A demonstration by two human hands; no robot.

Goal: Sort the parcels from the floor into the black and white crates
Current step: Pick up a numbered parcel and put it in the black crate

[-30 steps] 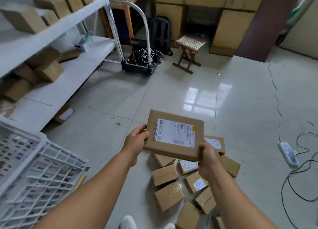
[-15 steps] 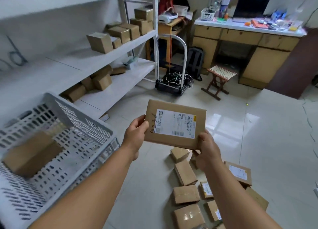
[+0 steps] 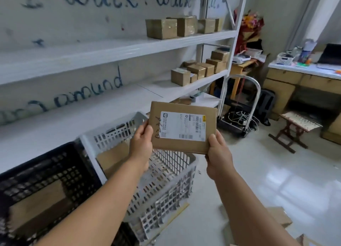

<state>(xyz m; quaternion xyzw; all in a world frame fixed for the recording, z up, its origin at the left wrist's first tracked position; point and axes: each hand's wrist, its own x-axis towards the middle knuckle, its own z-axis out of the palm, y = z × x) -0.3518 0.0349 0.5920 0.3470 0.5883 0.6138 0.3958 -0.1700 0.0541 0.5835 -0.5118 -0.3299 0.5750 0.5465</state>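
I hold a flat brown parcel with a white shipping label in front of me, label facing up. My left hand grips its left edge and my right hand grips its lower right corner. Below the parcel stands the white crate, with a brown parcel inside it. To its left is the black crate, which also holds a brown parcel. A few floor parcels show at the bottom right.
A white shelf rack with several small boxes runs along the wall behind the crates. A hand trolley with cables, a small wooden stool and a desk stand on the tiled floor to the right.
My view has swung up and to the left, from the pile on the floor to the crates and shelves. The parcel stays in both hands and now hangs over the white crate.
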